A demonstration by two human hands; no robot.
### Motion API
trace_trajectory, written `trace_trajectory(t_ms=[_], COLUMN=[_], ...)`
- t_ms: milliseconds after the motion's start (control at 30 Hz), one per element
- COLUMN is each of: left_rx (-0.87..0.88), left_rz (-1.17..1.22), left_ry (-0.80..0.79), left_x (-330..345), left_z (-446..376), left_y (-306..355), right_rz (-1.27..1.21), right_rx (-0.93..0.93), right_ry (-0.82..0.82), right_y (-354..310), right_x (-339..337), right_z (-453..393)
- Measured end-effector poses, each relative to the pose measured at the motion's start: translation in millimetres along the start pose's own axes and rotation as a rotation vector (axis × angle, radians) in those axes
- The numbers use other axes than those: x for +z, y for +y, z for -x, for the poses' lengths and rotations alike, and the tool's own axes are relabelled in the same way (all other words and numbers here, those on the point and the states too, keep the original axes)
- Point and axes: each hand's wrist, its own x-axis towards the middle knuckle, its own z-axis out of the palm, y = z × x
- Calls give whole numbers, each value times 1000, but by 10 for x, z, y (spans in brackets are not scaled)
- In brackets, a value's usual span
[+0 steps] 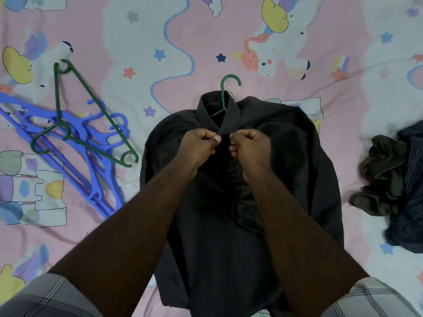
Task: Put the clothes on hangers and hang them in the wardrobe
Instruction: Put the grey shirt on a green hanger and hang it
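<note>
A black collared shirt (297, 156) lies flat on the bed in the middle of the view, front side up. A green hanger (225, 88) sits inside it, with only the hook and neck showing above the collar. My left hand (200, 143) pinches the shirt's left front edge just below the collar. My right hand (250, 143) pinches the right front edge beside it, the two fists almost touching at the top button.
Two loose green hangers (75, 124) lie over a pile of blue hangers (91, 175) at the left. A crumpled olive garment (380, 175) and a striped dark blue one (412, 202) sit at the right edge. The pink cartoon bedsheet (160, 42) covers everything.
</note>
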Motion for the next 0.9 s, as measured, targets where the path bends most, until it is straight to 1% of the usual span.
trace_trajectory(t_ms=[67, 100, 167, 267, 367, 567, 633, 667, 767, 900], left_rx=[40, 49, 58, 62, 55, 63, 71, 75, 96, 119], left_rz=[-85, -108, -136, -150, -143, -73, -47, -38, -26, -12], left_ry=[38, 55, 72, 73, 67, 79, 82, 86, 98, 113], left_x=[4, 7, 5, -13, -48, -106, -131, -146, -197, -245], left_z=[-24, -43, -78, -98, -95, -33, -20, -13, 23, 157], left_y=[-37, -59, -94, -130, -157, -206, -225, -230, -217, -63], right_rz=[77, 138, 326, 609, 776, 1113, 1146, 1130, 1020, 937], right_rx=[-55, -97, -214, -396, -491, -473, -498, -540, -662, -758], right_ry=[112, 137, 130, 42, -41, -281, -324, -316, -255, -285], right_y=[-97, -171, -354, -654, -866, -1021, -1017, -1028, -1135, -1411], right_x=[-50, -70, -88, -20, 127, 416, 446, 446, 412, 319], right_z=[-128, -214, -403, -676, -956, -1327, -1339, -1329, -1223, -914])
